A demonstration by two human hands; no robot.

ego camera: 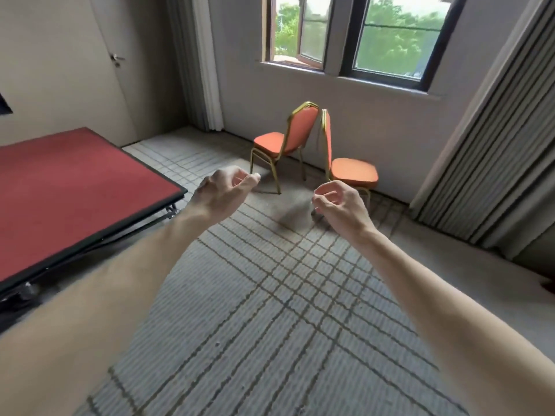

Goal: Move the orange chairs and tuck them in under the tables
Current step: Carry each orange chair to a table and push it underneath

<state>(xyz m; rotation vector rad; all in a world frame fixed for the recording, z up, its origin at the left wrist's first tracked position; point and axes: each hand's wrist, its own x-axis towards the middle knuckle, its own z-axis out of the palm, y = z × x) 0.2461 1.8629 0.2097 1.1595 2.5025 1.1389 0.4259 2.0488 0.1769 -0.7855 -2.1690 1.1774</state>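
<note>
- Two orange chairs stand back to back on the carpet (270, 295) below the window (390, 40), their gold-framed backrests almost meeting at the top.
- The left chair (279, 139) turns its seat to the left; the right chair (351, 172) turns its seat to the right and toward the viewer.
- Both chairs lie straight ahead of the person, beyond the outstretched arms and not yet touched.
- The left hand (223, 187) lines up with the left chair, and the right hand (339, 202) with the right chair, which looks the nearer of the two.
- Both hands hang with fingers loosely curled, holding nothing.
- The red-topped table (75, 181) lies well off to the left, so any chair likely has to travel leftward.
</note>
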